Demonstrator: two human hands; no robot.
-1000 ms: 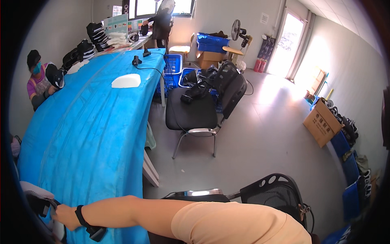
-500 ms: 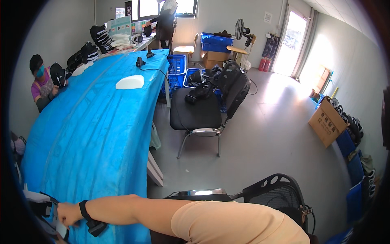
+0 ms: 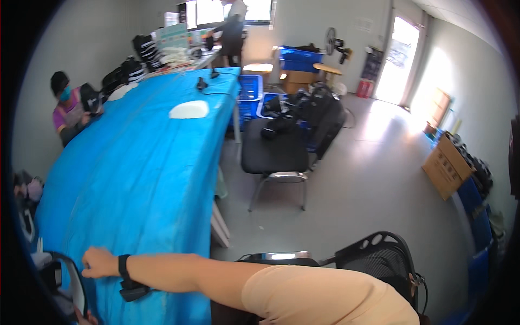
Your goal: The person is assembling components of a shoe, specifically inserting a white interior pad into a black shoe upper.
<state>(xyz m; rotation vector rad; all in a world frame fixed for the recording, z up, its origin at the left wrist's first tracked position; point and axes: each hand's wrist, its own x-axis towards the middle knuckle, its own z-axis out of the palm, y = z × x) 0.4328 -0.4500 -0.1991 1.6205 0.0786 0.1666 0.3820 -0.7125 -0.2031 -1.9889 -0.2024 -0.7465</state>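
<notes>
Workshop, long blue-covered worktable point(image 3: 135, 162), stacked plastic crates point(image 3: 251, 86), cardboard box point(image 3: 447, 167)

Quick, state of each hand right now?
Left hand: mostly out of view; cannot be told.
Right hand: curled closed; whether it holds anything cannot be told.

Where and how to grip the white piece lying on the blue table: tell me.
Pinch the white piece by its near edge, coming in low from the camera's side; it lies flat and shows no handle, so that straighter edge should be easiest to catch.
</notes>
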